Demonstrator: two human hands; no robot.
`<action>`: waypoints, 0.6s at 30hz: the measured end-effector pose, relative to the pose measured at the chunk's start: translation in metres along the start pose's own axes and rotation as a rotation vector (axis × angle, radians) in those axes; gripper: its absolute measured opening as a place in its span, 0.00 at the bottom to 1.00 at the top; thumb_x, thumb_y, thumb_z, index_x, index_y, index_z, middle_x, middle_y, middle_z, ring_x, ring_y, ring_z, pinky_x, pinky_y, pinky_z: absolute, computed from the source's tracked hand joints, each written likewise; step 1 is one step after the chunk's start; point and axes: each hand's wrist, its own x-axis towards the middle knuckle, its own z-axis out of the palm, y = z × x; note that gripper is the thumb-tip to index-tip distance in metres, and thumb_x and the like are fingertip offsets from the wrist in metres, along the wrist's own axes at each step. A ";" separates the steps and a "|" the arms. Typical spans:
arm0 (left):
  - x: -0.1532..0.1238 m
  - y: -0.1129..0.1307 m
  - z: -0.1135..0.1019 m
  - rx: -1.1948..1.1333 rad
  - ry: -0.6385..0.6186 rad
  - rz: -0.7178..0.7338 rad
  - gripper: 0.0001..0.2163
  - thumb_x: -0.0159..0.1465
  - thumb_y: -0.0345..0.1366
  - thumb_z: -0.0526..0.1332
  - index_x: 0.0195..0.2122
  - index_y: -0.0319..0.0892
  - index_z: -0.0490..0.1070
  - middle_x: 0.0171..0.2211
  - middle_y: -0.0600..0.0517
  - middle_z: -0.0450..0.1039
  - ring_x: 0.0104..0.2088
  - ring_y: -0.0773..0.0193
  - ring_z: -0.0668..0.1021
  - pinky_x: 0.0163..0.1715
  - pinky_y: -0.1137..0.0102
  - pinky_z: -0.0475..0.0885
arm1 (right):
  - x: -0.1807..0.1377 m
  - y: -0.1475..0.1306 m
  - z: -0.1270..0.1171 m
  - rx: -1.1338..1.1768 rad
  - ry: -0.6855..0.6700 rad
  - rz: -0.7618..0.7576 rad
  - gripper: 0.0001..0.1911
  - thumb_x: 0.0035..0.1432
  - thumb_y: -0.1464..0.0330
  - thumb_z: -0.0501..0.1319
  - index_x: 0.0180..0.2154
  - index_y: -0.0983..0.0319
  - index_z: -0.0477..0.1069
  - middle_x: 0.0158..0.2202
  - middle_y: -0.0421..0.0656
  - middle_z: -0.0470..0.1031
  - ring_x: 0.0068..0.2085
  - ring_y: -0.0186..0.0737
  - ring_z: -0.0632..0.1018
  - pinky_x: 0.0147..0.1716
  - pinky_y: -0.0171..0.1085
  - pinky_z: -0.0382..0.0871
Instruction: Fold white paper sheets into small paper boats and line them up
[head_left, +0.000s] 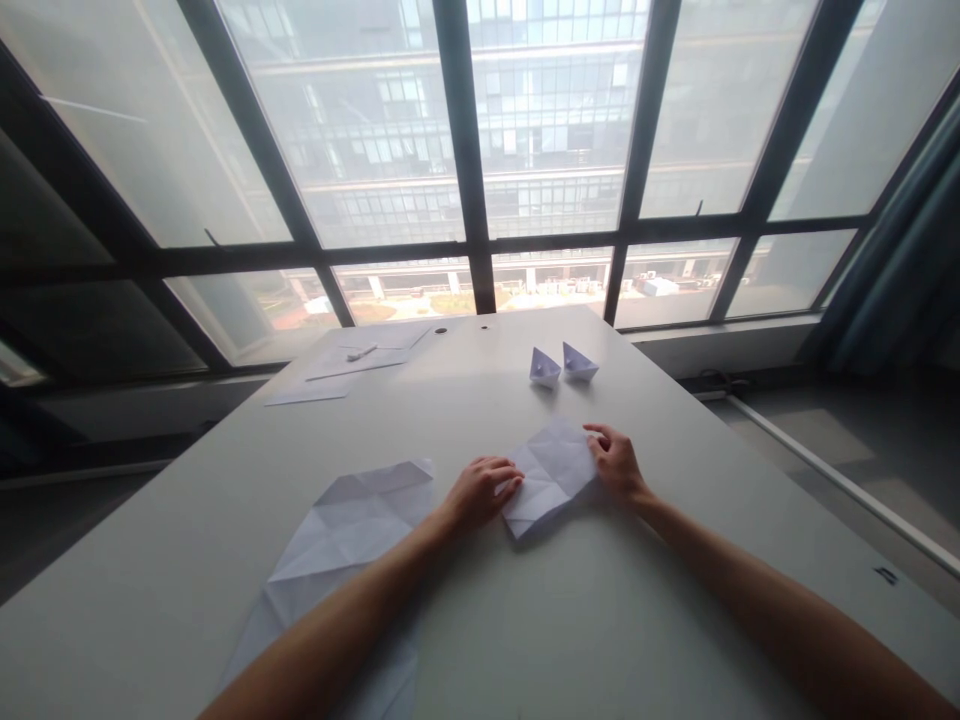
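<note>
A small creased sheet of paper (551,468) lies on the white table between my two hands. At its left edge, my left hand (484,490) has curled fingers and thumb closed on the paper. My right hand (615,460) grips the right edge by the thumb, its index finger stretched out along the upper right corner. Under and beside my left forearm spreads a larger creased sheet (337,530), partly hidden by that arm. Beyond my hands stand two folded paper boats (544,368), (579,362) side by side.
Flat white sheets (322,388) rest at the table's far left, with a small white object (361,353) on them. Round holes (441,331) are near the table's (480,640) far edge. Tall windows stand behind it, and a dark curtain (900,240) hangs at right.
</note>
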 end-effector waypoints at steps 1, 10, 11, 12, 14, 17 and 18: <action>0.000 0.000 0.000 0.016 0.023 -0.030 0.13 0.72 0.39 0.53 0.42 0.47 0.78 0.43 0.50 0.80 0.45 0.58 0.80 0.51 0.62 0.70 | -0.001 0.001 0.000 -0.049 -0.014 -0.012 0.20 0.59 0.62 0.56 0.46 0.66 0.78 0.23 0.41 0.73 0.22 0.36 0.68 0.23 0.34 0.60; -0.004 -0.009 0.004 0.105 0.086 -0.157 0.14 0.65 0.38 0.62 0.51 0.46 0.75 0.48 0.48 0.77 0.48 0.55 0.78 0.54 0.59 0.70 | -0.016 -0.015 -0.001 -0.514 -0.222 -0.227 0.10 0.58 0.70 0.60 0.35 0.56 0.80 0.30 0.41 0.77 0.31 0.39 0.76 0.33 0.36 0.66; -0.004 -0.010 0.005 0.110 0.064 -0.142 0.16 0.65 0.38 0.63 0.54 0.46 0.74 0.52 0.47 0.75 0.51 0.53 0.77 0.57 0.58 0.68 | -0.016 -0.017 -0.002 -0.540 -0.227 -0.276 0.08 0.58 0.70 0.61 0.33 0.57 0.80 0.31 0.42 0.77 0.34 0.40 0.76 0.35 0.36 0.67; -0.004 -0.011 0.005 0.114 0.032 -0.121 0.18 0.65 0.38 0.62 0.56 0.46 0.72 0.56 0.47 0.73 0.56 0.52 0.74 0.60 0.56 0.65 | -0.017 -0.018 -0.003 -0.552 -0.227 -0.323 0.07 0.58 0.70 0.61 0.33 0.57 0.80 0.33 0.43 0.77 0.36 0.42 0.77 0.37 0.37 0.68; -0.004 -0.013 0.006 0.113 -0.062 -0.057 0.20 0.67 0.36 0.59 0.61 0.48 0.68 0.63 0.48 0.67 0.64 0.51 0.67 0.65 0.51 0.58 | -0.017 -0.020 -0.004 -0.535 -0.231 -0.417 0.06 0.58 0.69 0.62 0.35 0.58 0.79 0.36 0.45 0.77 0.42 0.44 0.76 0.43 0.40 0.70; -0.004 -0.012 0.004 0.101 -0.190 0.025 0.22 0.70 0.35 0.55 0.65 0.51 0.63 0.67 0.51 0.59 0.68 0.51 0.60 0.67 0.48 0.53 | -0.017 -0.021 -0.004 -0.465 -0.318 -0.562 0.11 0.61 0.68 0.62 0.45 0.57 0.79 0.46 0.47 0.77 0.49 0.46 0.76 0.52 0.46 0.69; -0.004 -0.012 0.003 0.101 -0.211 0.040 0.22 0.70 0.36 0.55 0.65 0.51 0.63 0.68 0.51 0.58 0.68 0.51 0.59 0.67 0.49 0.53 | -0.018 -0.020 -0.003 -0.449 -0.370 -0.606 0.13 0.62 0.68 0.62 0.48 0.56 0.78 0.50 0.47 0.76 0.52 0.47 0.75 0.54 0.48 0.68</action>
